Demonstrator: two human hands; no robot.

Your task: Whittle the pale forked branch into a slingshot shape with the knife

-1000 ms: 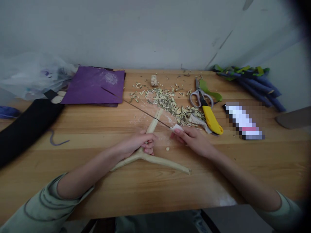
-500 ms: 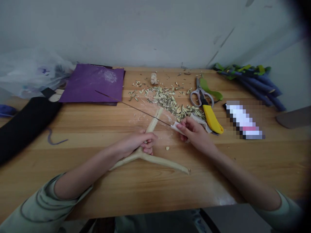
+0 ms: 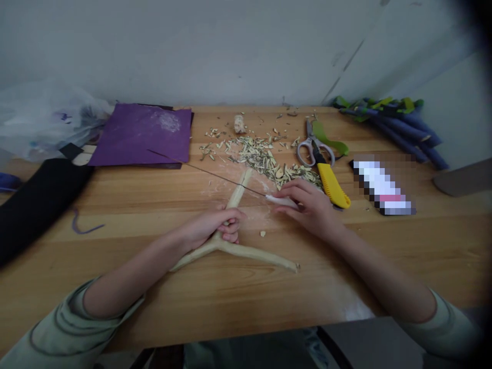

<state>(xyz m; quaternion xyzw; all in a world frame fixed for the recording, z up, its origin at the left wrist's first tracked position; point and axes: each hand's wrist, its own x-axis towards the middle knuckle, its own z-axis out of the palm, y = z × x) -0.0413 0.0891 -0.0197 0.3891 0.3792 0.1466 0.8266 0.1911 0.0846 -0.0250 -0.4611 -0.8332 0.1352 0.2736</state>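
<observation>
My left hand [image 3: 226, 225] is wrapped round the stem of a peeled, Y-shaped forked branch [image 3: 257, 251], its two arms pointing towards me on the table. My right hand [image 3: 303, 205] pinches the white, wrapped-looking end of a long thin dark rod [image 3: 207, 171], perhaps a slim file. The rod slants up to the left across the branch's far end, its tip over a purple sheet [image 3: 144, 133]. Whether it touches the wood I cannot tell. Pale wood shavings [image 3: 265, 159] lie scattered just beyond the branch.
Right of the shavings lie scissors [image 3: 309, 146], a yellow-handled tool [image 3: 333, 187] and a blurred-out phone [image 3: 384, 187]. Bluish sticks [image 3: 400, 128] rest at the back right. On the left are a plastic bag [image 3: 49, 120], a black sleeve-like piece [image 3: 42, 205] and a purple strip [image 3: 86, 229].
My right hand has shifted its fingers on the rod's white end, now lying more along it. My left hand keeps its hold on the branch. The view has shifted slightly.
</observation>
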